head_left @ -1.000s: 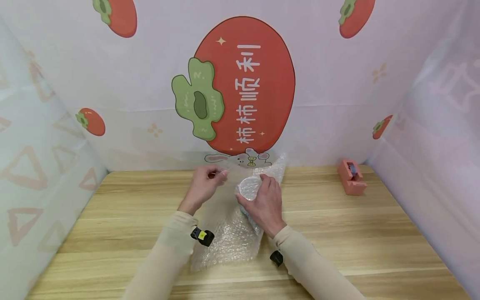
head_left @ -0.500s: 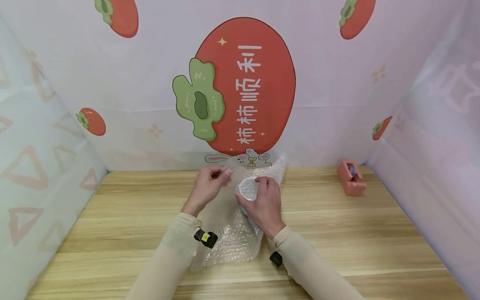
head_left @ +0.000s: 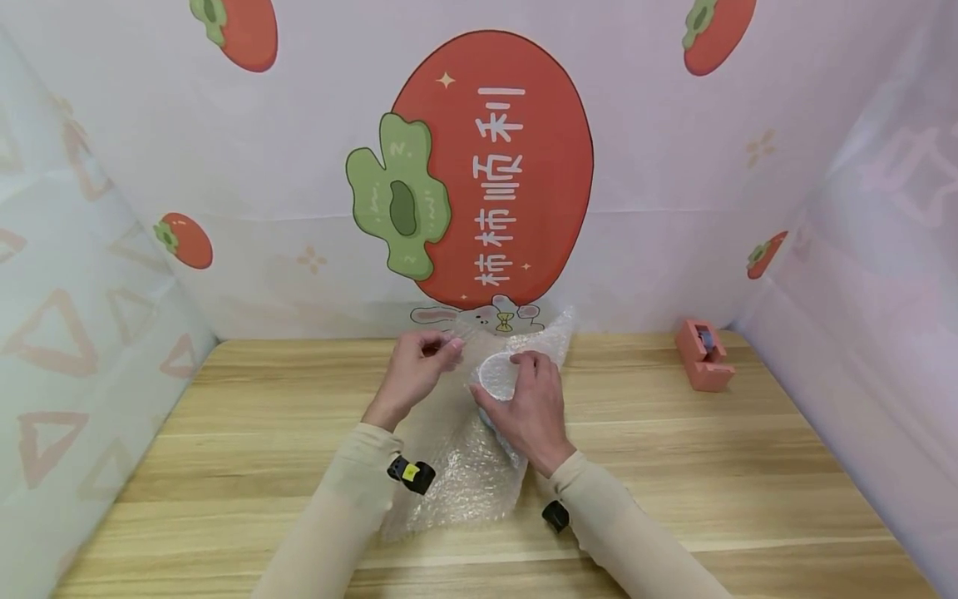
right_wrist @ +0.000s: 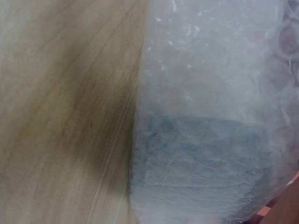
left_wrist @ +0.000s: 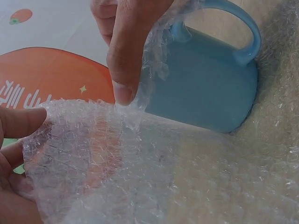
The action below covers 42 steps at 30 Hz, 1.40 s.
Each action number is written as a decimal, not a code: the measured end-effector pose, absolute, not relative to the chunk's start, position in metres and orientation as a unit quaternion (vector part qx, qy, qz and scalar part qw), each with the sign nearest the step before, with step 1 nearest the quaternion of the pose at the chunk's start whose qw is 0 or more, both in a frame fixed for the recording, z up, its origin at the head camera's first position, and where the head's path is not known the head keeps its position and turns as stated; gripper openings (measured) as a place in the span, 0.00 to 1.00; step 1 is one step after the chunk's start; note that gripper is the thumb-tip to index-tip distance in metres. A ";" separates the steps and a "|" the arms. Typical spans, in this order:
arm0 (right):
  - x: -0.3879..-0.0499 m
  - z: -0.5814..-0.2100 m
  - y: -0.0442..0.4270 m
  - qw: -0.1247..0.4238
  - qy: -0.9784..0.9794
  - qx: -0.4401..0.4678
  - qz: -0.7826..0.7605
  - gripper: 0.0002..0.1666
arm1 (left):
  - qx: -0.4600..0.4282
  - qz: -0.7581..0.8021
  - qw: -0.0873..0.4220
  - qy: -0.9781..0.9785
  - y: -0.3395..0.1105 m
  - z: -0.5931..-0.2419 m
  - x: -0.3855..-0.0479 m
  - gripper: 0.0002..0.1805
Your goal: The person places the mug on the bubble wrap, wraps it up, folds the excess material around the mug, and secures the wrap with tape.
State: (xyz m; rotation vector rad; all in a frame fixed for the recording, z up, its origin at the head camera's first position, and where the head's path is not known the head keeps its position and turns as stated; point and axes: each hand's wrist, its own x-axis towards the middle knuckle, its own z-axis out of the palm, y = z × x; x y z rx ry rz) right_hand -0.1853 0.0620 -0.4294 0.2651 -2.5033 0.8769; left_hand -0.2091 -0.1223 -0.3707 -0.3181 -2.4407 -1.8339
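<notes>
A light-blue mug (left_wrist: 201,79), its handle showing in the left wrist view, stands on a sheet of bubble wrap (head_left: 467,482). Part of the wrap lies across the mug's mouth, where its white rim shows through in the head view. With thumb and fingers spread over the rim, my right hand (head_left: 531,408) grips the mug and the wrap on it. To the left, my left hand (head_left: 412,370) pinches a raised edge of the sheet between thumb and fingers. Through the wrap in the right wrist view, the mug's side (right_wrist: 201,154) looks blurred and pale blue.
A pink tape dispenser (head_left: 702,356) with a roll in it stands at the back right of the wooden table (head_left: 262,474). Behind rises a cloth backdrop (head_left: 644,266) printed with persimmons, and similar cloth hangs on both sides.
My left hand has shifted slightly to the right, still pinching the wrap's edge. The right hand keeps its place on the mug, its fingertips a little more drawn in over the rim.
</notes>
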 end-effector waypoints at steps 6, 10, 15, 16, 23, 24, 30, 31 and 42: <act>-0.181 -0.424 0.066 0.196 -0.914 0.100 0.340 0.41 | -0.102 -0.605 0.035 -0.789 -0.122 -0.371 -0.210 0.13; -0.181 -0.423 0.069 0.189 -0.913 0.108 0.346 0.41 | -0.100 -0.605 0.033 -0.789 -0.123 -0.371 -0.210 0.13; -0.182 -0.424 0.071 0.203 -0.905 0.120 0.354 0.40 | -0.096 -0.604 0.031 -0.790 -0.123 -0.369 -0.209 0.13; -0.182 -0.424 0.071 0.202 -0.903 0.118 0.359 0.41 | -0.097 -0.606 0.030 -0.789 -0.123 -0.369 -0.209 0.13; -0.182 -0.425 0.070 0.185 -0.901 0.091 0.381 0.50 | -0.100 -0.599 0.031 -0.794 -0.119 -0.369 -0.208 0.13; -0.182 -0.426 0.070 0.184 -0.902 0.089 0.381 0.51 | -0.103 -0.594 0.033 -0.797 -0.118 -0.370 -0.208 0.12; -0.182 -0.426 0.069 0.180 -0.904 0.082 0.379 0.54 | -0.133 -0.550 0.065 -0.822 -0.112 -0.370 -0.206 0.10; -0.182 -0.426 0.069 0.179 -0.904 0.081 0.379 0.54 | -0.139 -0.546 0.069 -0.823 -0.110 -0.371 -0.205 0.09; -0.184 -0.427 0.072 0.185 -0.904 0.083 0.377 0.53 | -0.172 -0.585 0.042 -0.791 -0.093 -0.382 -0.202 0.11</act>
